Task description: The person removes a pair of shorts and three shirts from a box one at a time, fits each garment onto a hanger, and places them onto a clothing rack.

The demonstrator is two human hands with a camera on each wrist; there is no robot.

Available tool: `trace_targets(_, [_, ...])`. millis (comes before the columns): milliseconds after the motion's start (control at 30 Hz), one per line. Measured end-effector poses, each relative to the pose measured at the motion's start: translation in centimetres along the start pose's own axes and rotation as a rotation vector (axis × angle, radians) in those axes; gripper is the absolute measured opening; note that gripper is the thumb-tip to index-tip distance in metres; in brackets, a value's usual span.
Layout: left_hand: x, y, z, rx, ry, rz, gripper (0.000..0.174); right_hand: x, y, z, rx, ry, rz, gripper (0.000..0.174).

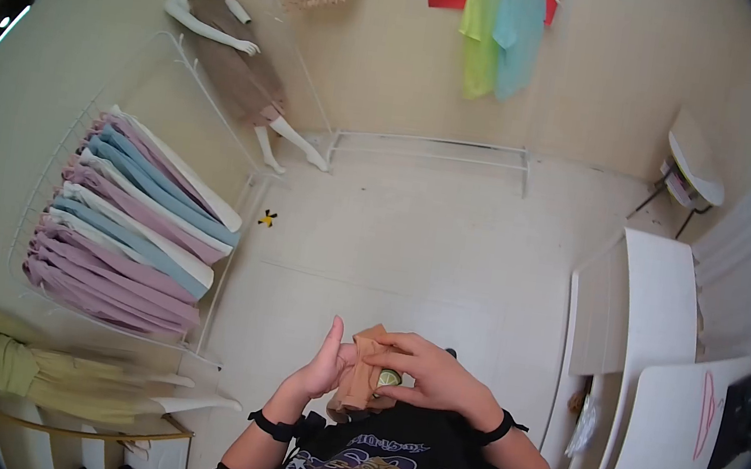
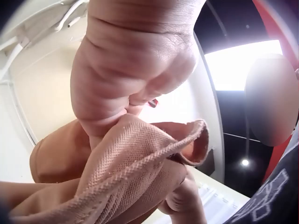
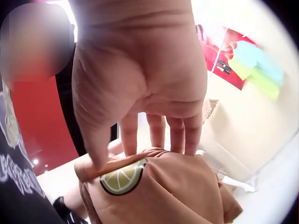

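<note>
A tan knit garment point(image 1: 359, 379), bunched up, is between my hands in front of the chest. A printed green lime slice point(image 3: 123, 179) shows on its face in the right wrist view. My left hand point(image 1: 324, 370) holds the garment from the left side, its thumb pointing up and its other fingers partly hidden by the cloth. In the left wrist view, a thick ribbed edge of the garment point(image 2: 126, 172) hangs in a fold below the palm. From the right, my right hand point(image 1: 433, 375) pinches the garment's upper edge, thumb near the lime print and fingers on the far side.
Pink, blue and white clothes point(image 1: 135, 222) hang on a rack at left, with a mannequin point(image 1: 220, 43) beyond and another mannequin point(image 1: 45, 367) lower left. Two bright shirts point(image 1: 501, 38) hang at the back. White tables point(image 1: 656, 305) stand at right; a small yellow-black object point(image 1: 267, 218) lies on the floor.
</note>
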State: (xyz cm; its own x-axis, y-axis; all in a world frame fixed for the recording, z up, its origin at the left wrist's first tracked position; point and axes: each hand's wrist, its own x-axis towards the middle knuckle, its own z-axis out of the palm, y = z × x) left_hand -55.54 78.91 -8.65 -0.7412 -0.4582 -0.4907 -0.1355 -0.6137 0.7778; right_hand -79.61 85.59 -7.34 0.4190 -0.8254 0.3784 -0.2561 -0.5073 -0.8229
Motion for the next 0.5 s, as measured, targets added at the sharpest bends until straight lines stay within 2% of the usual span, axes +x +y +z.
trace_targets(33, [0.5,1.1,-0.2,0.032,0.049,-0.046,0.120,1.5,1.2,-0.7,0.004,-0.015,-0.033,0.048])
trace_targets(133, [3.9,3.3,-2.5,0.009,0.032,-0.051,0.115,4.8,3.7,-3.4,0.031,0.018,0.046,0.015])
trace_targets(200, [5.7,5.3,-2.5,-0.028,0.009,-0.064,0.113,6.2,5.3,-5.5,0.058,0.052,0.078,0.012])
trace_targets(267, [7.6,7.3,-1.9,-0.034,0.065,-0.052,0.096,7.1,6.9,-7.5,0.075,0.102,0.123,0.009])
trace_targets(300, [9.1,7.4,-3.3,-0.036,0.061,-0.044,0.096,7.6,7.7,-8.8,0.145,0.230,0.122,0.006])
trace_targets(333, [10.5,7.2,-5.3,0.232,-0.028,-0.055,0.084,7.9,8.5,-9.9,0.215,0.361,0.122,0.004])
trace_targets(367, [12.0,7.1,-7.0,0.501,-0.118,-0.066,0.072,7.8,9.5,-10.9,0.208,0.364,0.124,0.004])
trace_targets(400, [13.4,8.6,-6.0,0.358,-0.215,-0.047,0.057,7.4,10.7,-12.1,0.293,0.414,0.210,0.004])
trace_targets(433, [14.8,9.4,-6.1,0.360,-0.227,-0.044,0.057,7.7,11.6,-13.1,0.373,0.465,0.294,0.004])
trace_targets(467, [16.2,10.2,-6.5,0.476,-0.238,0.039,0.054,8.6,11.8,-13.9,0.308,0.566,0.243,0.005])
trace_targets(500, [17.9,11.4,-7.1,0.591,-0.249,0.131,0.050,9.5,12.8,-15.0,0.288,0.574,0.243,0.005])
